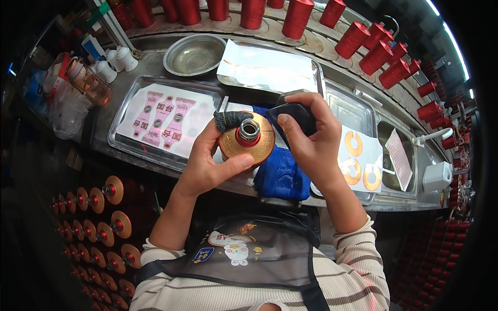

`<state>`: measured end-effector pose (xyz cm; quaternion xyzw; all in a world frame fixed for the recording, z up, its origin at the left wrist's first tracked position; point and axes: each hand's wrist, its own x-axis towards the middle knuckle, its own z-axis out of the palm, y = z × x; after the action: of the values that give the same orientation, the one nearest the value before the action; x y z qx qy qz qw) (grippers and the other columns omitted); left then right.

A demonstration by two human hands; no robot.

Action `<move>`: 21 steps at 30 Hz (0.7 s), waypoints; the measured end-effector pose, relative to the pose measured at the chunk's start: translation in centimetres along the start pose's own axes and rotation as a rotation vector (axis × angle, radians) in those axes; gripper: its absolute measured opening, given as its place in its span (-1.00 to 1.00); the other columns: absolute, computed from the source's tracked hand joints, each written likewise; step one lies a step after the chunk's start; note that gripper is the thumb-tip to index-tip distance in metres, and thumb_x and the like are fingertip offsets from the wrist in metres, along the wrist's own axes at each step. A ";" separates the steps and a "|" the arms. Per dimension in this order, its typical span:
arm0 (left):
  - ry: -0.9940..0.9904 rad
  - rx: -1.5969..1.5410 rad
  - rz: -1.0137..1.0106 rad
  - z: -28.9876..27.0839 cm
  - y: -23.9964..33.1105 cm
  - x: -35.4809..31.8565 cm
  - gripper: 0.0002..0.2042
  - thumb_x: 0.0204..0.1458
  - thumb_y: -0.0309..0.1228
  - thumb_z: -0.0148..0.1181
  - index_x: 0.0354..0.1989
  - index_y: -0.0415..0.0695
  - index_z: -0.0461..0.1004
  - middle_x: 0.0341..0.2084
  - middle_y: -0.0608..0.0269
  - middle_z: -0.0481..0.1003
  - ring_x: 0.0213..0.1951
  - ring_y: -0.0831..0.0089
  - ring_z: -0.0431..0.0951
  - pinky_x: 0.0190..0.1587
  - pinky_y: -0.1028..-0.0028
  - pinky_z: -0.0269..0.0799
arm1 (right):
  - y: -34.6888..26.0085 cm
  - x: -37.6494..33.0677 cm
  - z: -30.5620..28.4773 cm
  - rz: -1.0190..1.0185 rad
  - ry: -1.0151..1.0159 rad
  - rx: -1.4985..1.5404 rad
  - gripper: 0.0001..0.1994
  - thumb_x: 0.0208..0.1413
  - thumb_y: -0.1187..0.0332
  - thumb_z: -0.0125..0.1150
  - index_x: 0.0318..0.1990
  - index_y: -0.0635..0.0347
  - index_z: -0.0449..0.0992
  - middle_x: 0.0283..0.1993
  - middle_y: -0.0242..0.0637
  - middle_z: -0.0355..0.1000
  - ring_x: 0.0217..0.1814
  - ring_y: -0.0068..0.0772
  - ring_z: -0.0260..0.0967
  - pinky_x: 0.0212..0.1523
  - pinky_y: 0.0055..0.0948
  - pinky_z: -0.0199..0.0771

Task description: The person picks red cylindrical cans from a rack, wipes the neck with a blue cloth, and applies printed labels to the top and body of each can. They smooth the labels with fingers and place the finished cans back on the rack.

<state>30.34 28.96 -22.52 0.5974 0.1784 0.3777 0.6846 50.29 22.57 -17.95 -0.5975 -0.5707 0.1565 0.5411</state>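
Note:
My left hand (pixel 212 160) is wrapped round a bottle (pixel 258 143) with a gold ring-shaped top and an uncapped, threaded neck seen from above. A dark cloth sleeve (pixel 228 120) covers one finger of that hand, which lies across the gold top. In my right hand (pixel 314 137) is a black flat-edged scraper (pixel 296 116), pinched between thumb and fingers beside the bottle. The scraper's edge is close to the gold top; whether it touches I cannot tell. Under both hands lies a folded blue cloth (pixel 282 179) at the counter's front edge.
A tray (pixel 116 137) at left holds a sheet of pink decals (pixel 165 116). Behind are a metal bowl (pixel 193 71) and a white sheet (pixel 267 65). Gold ring decals (pixel 354 144) lie at right by a sink (pixel 407 160). Red bottles (pixel 298 18) line a conveyor; more stand lower left (pixel 119 228).

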 end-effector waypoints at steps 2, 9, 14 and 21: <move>0.002 0.012 0.006 -0.3 0.2 -0.1 -0.42 0.00 -0.42 0.39 0.23 -0.19 0.35 0.02 0.20 0.50 0.08 0.45 0.50 0.18 0.41 0.39 | -0.8 -1.3 0.2 0.015 0.062 0.072 -0.75 0.05 0.51 0.32 -0.10 0.26 0.50 -0.31 -0.29 0.51 -0.26 -0.57 0.45 -0.20 -0.56 0.44; 0.015 0.049 0.013 -0.9 -0.1 -0.4 -0.41 -0.02 -0.40 0.42 0.22 -0.18 0.36 0.04 0.20 0.50 0.09 0.45 0.50 0.19 0.40 0.39 | 1.6 -0.9 0.6 0.110 0.128 0.076 -0.77 0.04 0.49 0.33 -0.13 0.29 0.50 -0.33 -0.23 0.51 -0.30 -0.47 0.48 -0.22 -0.52 0.46; -0.028 0.175 0.071 -1.0 -0.1 -0.2 -0.28 -0.18 -0.42 0.55 0.23 -0.16 0.35 0.08 0.20 0.48 0.14 0.39 0.47 0.23 0.38 0.35 | 1.1 -1.4 0.8 -0.026 0.140 0.000 -0.75 0.03 0.57 0.33 -0.11 0.27 0.50 -0.27 -0.22 0.52 -0.25 -0.46 0.50 -0.19 -0.52 0.47; 0.189 0.522 0.284 -0.5 -2.4 -1.3 -0.23 -0.33 -0.37 0.60 0.16 -0.11 0.38 0.02 0.05 0.45 0.08 0.10 0.49 0.14 0.23 0.40 | -2.2 -5.4 2.2 -0.520 -0.010 -0.358 -0.60 -0.33 0.69 0.28 -0.22 0.18 0.64 -0.41 -0.29 0.42 -0.40 -0.18 0.34 -0.28 -0.25 0.40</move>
<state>29.90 28.34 -25.18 0.7342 0.2472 0.4648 0.4287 45.80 18.51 -19.25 -0.5166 -0.7254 -0.0872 0.4464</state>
